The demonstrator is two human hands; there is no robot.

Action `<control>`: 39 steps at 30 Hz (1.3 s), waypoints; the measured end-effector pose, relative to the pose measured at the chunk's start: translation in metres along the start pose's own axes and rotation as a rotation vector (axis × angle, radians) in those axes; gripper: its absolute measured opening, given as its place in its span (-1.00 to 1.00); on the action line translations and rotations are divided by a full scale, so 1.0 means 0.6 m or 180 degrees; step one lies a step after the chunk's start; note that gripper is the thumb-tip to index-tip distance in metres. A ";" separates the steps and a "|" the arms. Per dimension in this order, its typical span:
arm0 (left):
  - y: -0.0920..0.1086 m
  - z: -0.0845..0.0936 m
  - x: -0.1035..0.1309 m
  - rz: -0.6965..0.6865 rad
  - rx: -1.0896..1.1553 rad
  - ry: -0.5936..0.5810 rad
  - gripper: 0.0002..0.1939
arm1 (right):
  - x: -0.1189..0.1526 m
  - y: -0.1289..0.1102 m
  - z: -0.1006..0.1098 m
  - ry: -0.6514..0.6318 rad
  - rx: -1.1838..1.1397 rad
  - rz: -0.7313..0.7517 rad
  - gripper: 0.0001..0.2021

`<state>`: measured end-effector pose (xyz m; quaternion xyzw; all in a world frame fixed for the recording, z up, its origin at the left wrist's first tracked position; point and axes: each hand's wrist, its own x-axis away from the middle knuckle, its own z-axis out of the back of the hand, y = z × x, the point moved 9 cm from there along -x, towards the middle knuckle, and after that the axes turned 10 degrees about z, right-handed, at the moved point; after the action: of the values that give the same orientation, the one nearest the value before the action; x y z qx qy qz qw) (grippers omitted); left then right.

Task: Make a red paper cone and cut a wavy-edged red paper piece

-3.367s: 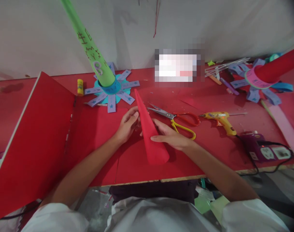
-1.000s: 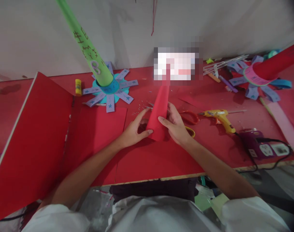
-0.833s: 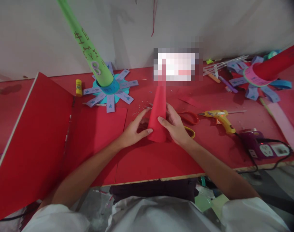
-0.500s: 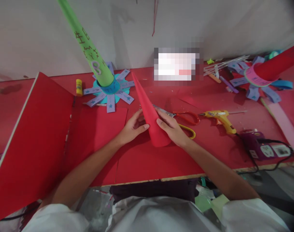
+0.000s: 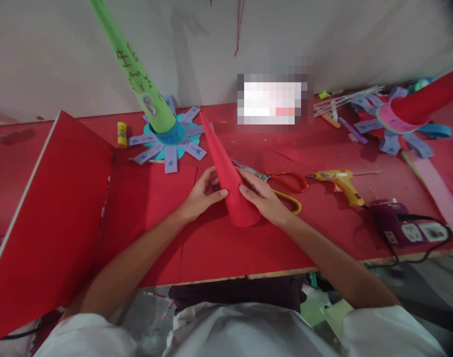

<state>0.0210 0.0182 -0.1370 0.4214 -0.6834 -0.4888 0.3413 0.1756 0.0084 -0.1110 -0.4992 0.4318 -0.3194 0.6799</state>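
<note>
A red paper cone [image 5: 231,186] stands between my hands over the red table, its narrow tip leaning away to the upper left. My left hand [image 5: 206,195] grips the cone's left side, thumb in front and fingers partly hidden behind. On the right side my right hand [image 5: 261,196] holds it too, with the thumb on the front and the fingers behind. Scissors [image 5: 288,181] with one orange and one yellow handle lie just beyond my right hand, partly covered by it. Red paper [image 5: 162,188] lies flat to the left of my left hand.
A green paper cone [image 5: 148,94] with purple strips stands at the back left, near a yellow glue stick [image 5: 122,135]. To the right lie a yellow glue gun [image 5: 340,181] and a purple box [image 5: 392,223] with a cable. A red board [image 5: 58,213] stands at the left.
The red cone has tilted slightly, its tip shifting a little to the left. Both hands have moved slightly left with it and keep their hold.
</note>
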 end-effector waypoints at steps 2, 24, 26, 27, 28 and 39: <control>-0.002 0.003 0.000 0.0030 0.0030 0.0065 -0.42 | -0.001 -0.002 -0.002 -0.0029 -0.0011 0.0038 -0.44; -0.013 -0.014 0.009 0.0440 -0.0035 -0.0165 -0.34 | -0.001 -0.003 -0.004 -0.0088 0.0115 -0.0011 -0.40; -0.015 -0.015 0.009 0.0485 -0.0043 -0.0178 -0.34 | -0.002 -0.008 -0.007 -0.0130 0.0157 0.0019 -0.40; -0.015 -0.014 0.009 0.0495 -0.0040 -0.0157 -0.35 | -0.002 -0.010 -0.007 -0.0136 0.0162 0.0029 -0.40; -0.015 -0.012 0.009 0.0499 -0.0030 -0.0122 -0.35 | -0.002 -0.011 -0.008 -0.0127 0.0158 0.0032 -0.40; -0.006 -0.007 0.017 0.0762 0.0727 0.0151 -0.38 | -0.005 -0.038 0.067 0.0432 0.1325 0.0380 -0.71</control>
<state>0.0214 0.0064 -0.1388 0.3843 -0.7716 -0.3538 0.3630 0.2109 0.0203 -0.0834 -0.2991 0.4301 -0.3936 0.7554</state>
